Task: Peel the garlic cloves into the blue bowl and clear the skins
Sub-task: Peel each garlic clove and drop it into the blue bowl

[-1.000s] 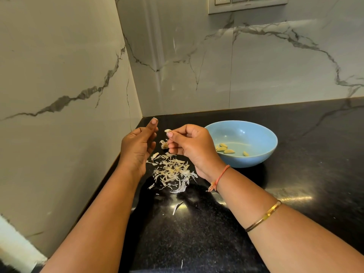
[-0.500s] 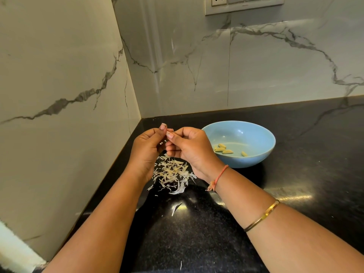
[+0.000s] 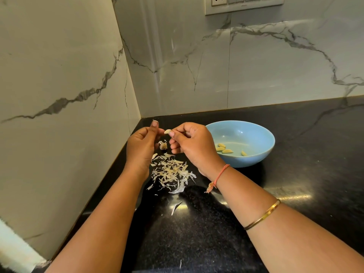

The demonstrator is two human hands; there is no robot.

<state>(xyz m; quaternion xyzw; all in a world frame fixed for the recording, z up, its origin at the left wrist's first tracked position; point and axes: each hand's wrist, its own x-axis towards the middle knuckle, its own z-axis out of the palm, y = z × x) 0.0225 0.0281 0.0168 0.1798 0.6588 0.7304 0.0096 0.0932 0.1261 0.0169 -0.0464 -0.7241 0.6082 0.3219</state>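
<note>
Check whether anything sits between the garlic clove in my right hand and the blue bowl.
Nothing visible does. The right hand pinches the garlic clove just left of the blue bowl, whose open top holds only a few peeled cloves. The skins pile lies on the counter nearer you, off that path.

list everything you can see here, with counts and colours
blue bowl: one, light blue, on countertop right of the hands
peeled cloves: four, pale yellow, in the bowl
garlic clove: one, whitish, pinched in right hand
garlic root stub: one, tan, seen between the hands
skins: one pile plus strays, off-white, countertop near hands
countertop: one, black
walls: two, white marble, back and left
switch plate: one, pale, top of back wall
thread: one, orange, right wrist
bangle: one, gold, right forearm
left hand: beside clove, thumb raised
right hand: pinches the clove
</note>
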